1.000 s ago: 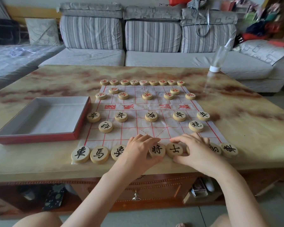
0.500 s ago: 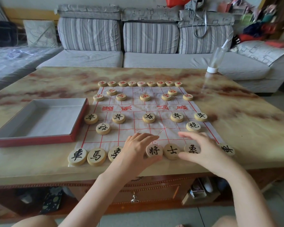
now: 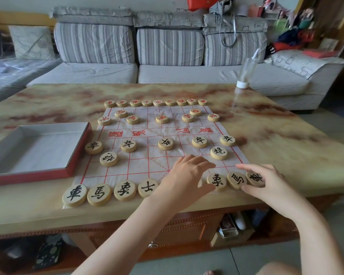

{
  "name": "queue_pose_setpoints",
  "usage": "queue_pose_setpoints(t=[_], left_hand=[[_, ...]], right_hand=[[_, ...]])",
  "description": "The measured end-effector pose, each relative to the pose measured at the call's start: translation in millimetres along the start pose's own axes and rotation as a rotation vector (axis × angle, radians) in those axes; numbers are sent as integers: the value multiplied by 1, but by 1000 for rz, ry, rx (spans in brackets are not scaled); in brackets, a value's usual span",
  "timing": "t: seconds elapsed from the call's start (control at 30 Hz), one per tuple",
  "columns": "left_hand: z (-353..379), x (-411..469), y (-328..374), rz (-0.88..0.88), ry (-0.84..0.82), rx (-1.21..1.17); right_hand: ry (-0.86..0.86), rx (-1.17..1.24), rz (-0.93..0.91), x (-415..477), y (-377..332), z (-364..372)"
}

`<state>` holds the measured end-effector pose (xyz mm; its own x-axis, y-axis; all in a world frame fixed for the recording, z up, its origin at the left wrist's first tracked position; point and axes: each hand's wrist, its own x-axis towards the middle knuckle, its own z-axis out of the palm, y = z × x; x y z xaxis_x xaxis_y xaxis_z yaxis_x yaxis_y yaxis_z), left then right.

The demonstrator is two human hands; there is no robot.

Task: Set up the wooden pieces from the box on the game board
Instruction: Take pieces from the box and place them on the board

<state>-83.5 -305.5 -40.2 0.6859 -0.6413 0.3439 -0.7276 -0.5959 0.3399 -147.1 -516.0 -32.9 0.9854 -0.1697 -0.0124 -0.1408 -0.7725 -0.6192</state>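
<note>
Now, left hand (image 3: pixel 185 175) over near-row pieces (image 3: pixel 216 182), right hand (image 3: pixel 270 183) seemingly pinching two

The box (image 3: pixel 38 149) lies left of the game board (image 3: pixel 161 147) on the table (image 3: pixel 276 139).
</note>
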Motion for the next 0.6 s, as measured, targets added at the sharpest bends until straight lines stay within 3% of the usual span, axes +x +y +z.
queue_pose_setpoints(t=[0.27,0.6], left_hand=[[16,17,4,-43,-124,-14],[27,13,-2,-30,-2,-46]], right_hand=[[0,-94,-5,1,-15,3],[14,-173,-48,-1,-26,2]])
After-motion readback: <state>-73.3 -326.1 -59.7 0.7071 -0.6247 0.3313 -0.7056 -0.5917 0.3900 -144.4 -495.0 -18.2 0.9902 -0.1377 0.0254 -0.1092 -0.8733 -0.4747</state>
